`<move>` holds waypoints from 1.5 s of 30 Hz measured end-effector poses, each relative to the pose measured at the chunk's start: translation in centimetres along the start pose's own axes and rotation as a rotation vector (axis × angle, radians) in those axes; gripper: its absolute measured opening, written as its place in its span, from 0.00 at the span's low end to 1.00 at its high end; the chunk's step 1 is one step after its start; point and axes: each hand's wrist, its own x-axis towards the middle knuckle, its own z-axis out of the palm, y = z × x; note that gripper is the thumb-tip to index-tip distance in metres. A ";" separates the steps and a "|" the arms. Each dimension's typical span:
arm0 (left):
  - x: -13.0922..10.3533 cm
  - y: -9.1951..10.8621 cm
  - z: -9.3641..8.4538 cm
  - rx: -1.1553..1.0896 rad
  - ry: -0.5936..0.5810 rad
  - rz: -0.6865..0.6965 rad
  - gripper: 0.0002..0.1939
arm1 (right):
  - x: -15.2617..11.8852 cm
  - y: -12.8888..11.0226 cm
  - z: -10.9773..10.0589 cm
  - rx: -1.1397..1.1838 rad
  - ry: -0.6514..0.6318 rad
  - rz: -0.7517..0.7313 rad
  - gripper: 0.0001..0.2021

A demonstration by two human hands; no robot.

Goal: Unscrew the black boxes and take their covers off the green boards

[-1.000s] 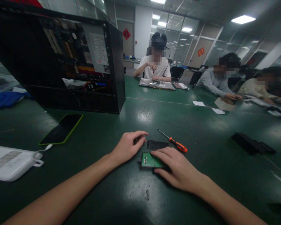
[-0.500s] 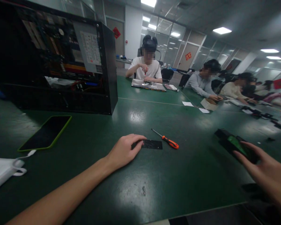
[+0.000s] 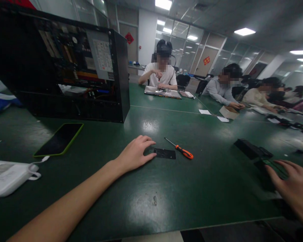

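Fingers apart, my left hand (image 3: 136, 153) rests on the green table beside a small flat black plate (image 3: 165, 153), its thumb tip at the plate's left end. An orange-and-black screwdriver (image 3: 184, 152) lies just right of the plate, its shaft pointing up and left. Toward the right edge, my right hand (image 3: 290, 181) has its fingers around a dark part with a green area (image 3: 275, 168), partly hidden by the hand. Just beyond it lies a black block-shaped part (image 3: 249, 149).
An open black computer case (image 3: 121, 77) stands at the back left. A phone with a green edge (image 3: 59, 139) and a white cabled device (image 3: 10, 178) lie at the left. A person in white (image 3: 163, 72) sits across the table (image 3: 141, 208); others sit further right.
My left hand has let go of the black plate and opened. My right hand has moved slightly down, and the black block now lies apart from the green-faced part. The view has shifted a little.
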 end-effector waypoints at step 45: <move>-0.4 3.3 0.4 -0.657 0.008 -0.298 0.12 | 4.1 -34.0 7.8 0.508 -0.016 -0.887 0.07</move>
